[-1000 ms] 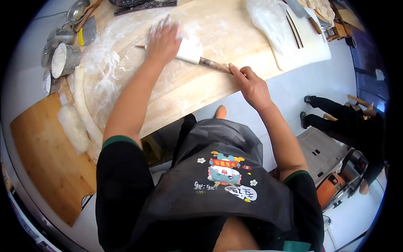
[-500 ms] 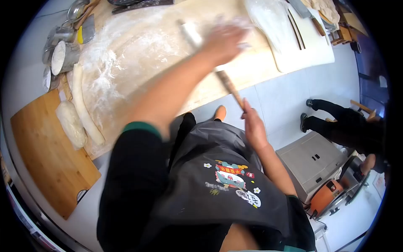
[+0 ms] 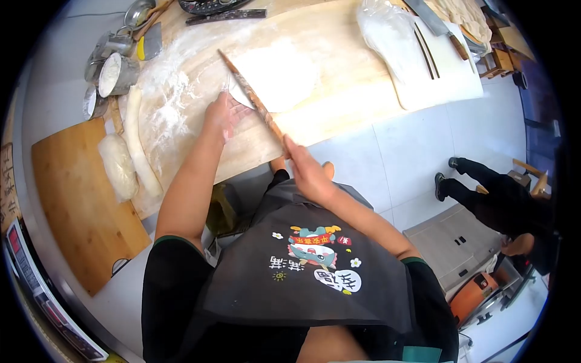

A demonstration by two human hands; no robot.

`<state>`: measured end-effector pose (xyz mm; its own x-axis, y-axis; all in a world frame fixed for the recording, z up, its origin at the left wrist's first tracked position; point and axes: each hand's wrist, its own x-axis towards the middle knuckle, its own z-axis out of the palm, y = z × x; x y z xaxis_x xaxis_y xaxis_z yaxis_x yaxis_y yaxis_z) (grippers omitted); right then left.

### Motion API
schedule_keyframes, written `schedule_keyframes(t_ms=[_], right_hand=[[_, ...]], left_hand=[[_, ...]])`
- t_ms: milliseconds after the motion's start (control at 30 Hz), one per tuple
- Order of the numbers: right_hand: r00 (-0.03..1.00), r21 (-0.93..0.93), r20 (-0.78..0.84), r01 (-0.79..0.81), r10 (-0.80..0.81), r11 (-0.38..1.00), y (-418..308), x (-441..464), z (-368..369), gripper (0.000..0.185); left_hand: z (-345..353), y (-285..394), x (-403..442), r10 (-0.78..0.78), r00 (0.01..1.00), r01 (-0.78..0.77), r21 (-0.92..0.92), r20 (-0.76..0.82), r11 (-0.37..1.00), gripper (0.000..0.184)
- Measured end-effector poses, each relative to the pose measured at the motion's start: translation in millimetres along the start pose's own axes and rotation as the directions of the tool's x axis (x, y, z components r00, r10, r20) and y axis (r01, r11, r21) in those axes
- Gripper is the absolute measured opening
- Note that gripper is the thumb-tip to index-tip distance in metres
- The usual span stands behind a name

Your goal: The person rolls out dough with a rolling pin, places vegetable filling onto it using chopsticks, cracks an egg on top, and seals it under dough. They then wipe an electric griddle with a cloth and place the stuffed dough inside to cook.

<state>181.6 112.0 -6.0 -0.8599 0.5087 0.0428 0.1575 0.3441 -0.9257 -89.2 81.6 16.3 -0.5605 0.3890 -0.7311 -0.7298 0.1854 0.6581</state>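
Note:
My right hand is wrapped round the near end of a long wooden rolling pin, which slants up and left over the floured table. Under and beside the pin lies a thin white sheet of dough, spread out flat. My left hand is at the sheet's left edge, palm up with its fingers apart, touching or just beside the dough; whether it pinches the edge is hard to tell. Loose flour covers the wood to the left. A long dough roll and a thicker dough piece lie at the left edge.
Metal cups, one with flour, and a yellow-edged scraper stand at the back left. A white board at the right bears a plastic bag, chopsticks and a knife. A person is at the far right.
The dough, earlier wrapped round the pin, now lies spread flat. The pin has swung to lean up and left. My left hand has moved back left, and my right hand has moved left.

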Motion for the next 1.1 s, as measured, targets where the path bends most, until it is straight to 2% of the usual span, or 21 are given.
schedule_keyframes(t_ms=[33, 67, 133, 200, 233, 267, 300, 333, 433, 500, 600, 633, 700, 767, 800, 833, 933, 967, 1000, 1033, 1100], right_hand=[[0.999, -0.158, -0.031, -0.014, 0.009, 0.987, 11.3, 4.6, -8.3, 0.059], [0.998, -0.313, -0.064, -0.038, 0.019, 0.949, 23.4, 7.7, -20.5, 0.057], [0.983, -0.612, -0.130, -0.184, 0.132, 0.769, 19.9, 32.3, -105.2, 0.051], [0.983, -0.691, -0.186, -0.141, 0.015, 0.709, 30.5, 29.5, -136.9, 0.050], [0.987, -0.697, -0.160, -0.122, 0.012, 0.707, 26.6, 26.1, -136.6, 0.051], [0.991, -0.705, -0.136, -0.100, 0.004, 0.702, 22.8, 23.8, -137.8, 0.051], [0.994, -0.713, -0.113, -0.075, -0.009, 0.698, 20.0, 22.9, -139.7, 0.052], [0.996, -0.723, -0.094, -0.068, -0.001, 0.687, 17.9, 19.8, -139.2, 0.053], [0.999, -0.703, -0.048, -0.032, -0.002, 0.710, 11.9, -3.9, -131.4, 0.058], [0.995, -0.603, 0.025, -0.059, 0.093, 0.796, 3.9, -32.6, -115.9, 0.060], [0.977, -0.487, 0.101, -0.116, 0.188, 0.866, -10.1, -40.1, -101.3, 0.067], [0.970, -0.462, 0.118, -0.137, 0.214, 0.876, -12.0, -40.1, -99.8, 0.070], [0.986, -0.573, 0.015, -0.130, 0.169, 0.809, 4.9, -25.7, -109.1, 0.069], [0.993, -0.679, -0.069, -0.118, 0.096, 0.725, 18.0, 4.7, -128.2, 0.066], [0.993, -0.722, -0.104, -0.115, 0.057, 0.682, 19.0, 19.9, -136.9, 0.063], [0.994, -0.739, -0.108, -0.088, 0.011, 0.668, 24.5, 28.3, -139.7, 0.066], [0.979, -0.697, -0.019, -0.158, 0.202, 0.699, 20.9, 22.0, -110.5, 0.066], [0.978, -0.567, -0.011, -0.179, 0.209, 0.804, 22.3, 8.6, -90.6, 0.064], [0.974, -0.395, -0.007, -0.212, 0.228, 0.894, 10.0, -1.8, -72.9, 0.060], [0.956, -0.334, 0.059, -0.251, 0.286, 0.909, 12.9, -17.3, -56.2, 0.060], [0.953, -0.131, 0.132, -0.255, 0.272, 0.958, -7.6, -39.6, -45.5, 0.063]], left_hand=[[-1.2, 0.8, 0.2, 0.023, 1.000, -0.023, -0.021, -0.008, 1.000, 0.039], [-0.6, 3.2, 0.5, 0.019, 0.999, -0.025, 0.139, 0.044, 0.990, 0.037], [10.1, 14.4, 3.6, -0.013, 0.988, -0.056, 0.432, 0.155, 0.900, 0.032], [32.1, 32.9, 19.4, 0.299, 0.935, -0.353, 0.421, 0.192, 0.836, 0.024], [50.0, 36.5, 22.4, 0.530, 0.796, -0.604, 0.322, 0.292, 0.729, 0.026], [77.5, 45.2, 1.5, 0.583, 0.753, -0.619, 0.629, 0.305, 0.470, 0.033], [80.5, 32.3, 25.8, 0.590, 0.583, -0.701, 0.713, 0.559, 0.017, 0.039], [81.0, 16.1, 54.6, 0.455, 0.418, -0.658, 0.608, 0.786, -0.445, 0.045], [38.4, -3.8, 57.7, 0.205, 0.264, -0.716, 0.334, 0.942, -0.613, 0.056], [-2.9, 4.3, 22.8, 0.050, 0.422, -0.730, 0.372, 0.905, -0.574, 0.061], [-50.5, 8.6, -13.6, 0.001, 0.465, -0.751, 0.395, 0.885, -0.529, 0.062], [-43.4, 7.5, -4.9, 0.062, 0.453, -0.727, 0.409, 0.889, -0.552, 0.061], [-10.7, -3.5, 22.7, 0.181, 0.426, -0.686, 0.447, 0.887, -0.574, 0.059], [49.9, -4.8, 72.4, 0.334, 0.395, -0.540, 0.510, 0.856, -0.669, 0.053], [81.1, 4.1, 91.8, 0.367, 0.445, -0.504, 0.567, 0.817, -0.652, 0.052], [101.3, 6.7, 110.8, 0.476, 0.394, -0.550, 0.616, 0.786, -0.563, 0.051], [103.3, 22.1, 124.2, 0.429, 0.443, -0.559, 0.617, 0.787, -0.554, 0.051], [86.1, 22.2, 99.7, 0.447, 0.398, -0.548, 0.599, 0.801, -0.584, 0.051], [54.3, 21.0, 79.5, 0.341, 0.428, -0.546, 0.540, 0.837, -0.641, 0.053], [22.3, 13.2, 60.7, 0.230, 0.456, -0.547, 0.475, 0.860, -0.689, 0.055], [-19.9, -16.8, 11.0, 0.247, 0.428, -0.712, 0.493, 0.869, -0.500, 0.060]])
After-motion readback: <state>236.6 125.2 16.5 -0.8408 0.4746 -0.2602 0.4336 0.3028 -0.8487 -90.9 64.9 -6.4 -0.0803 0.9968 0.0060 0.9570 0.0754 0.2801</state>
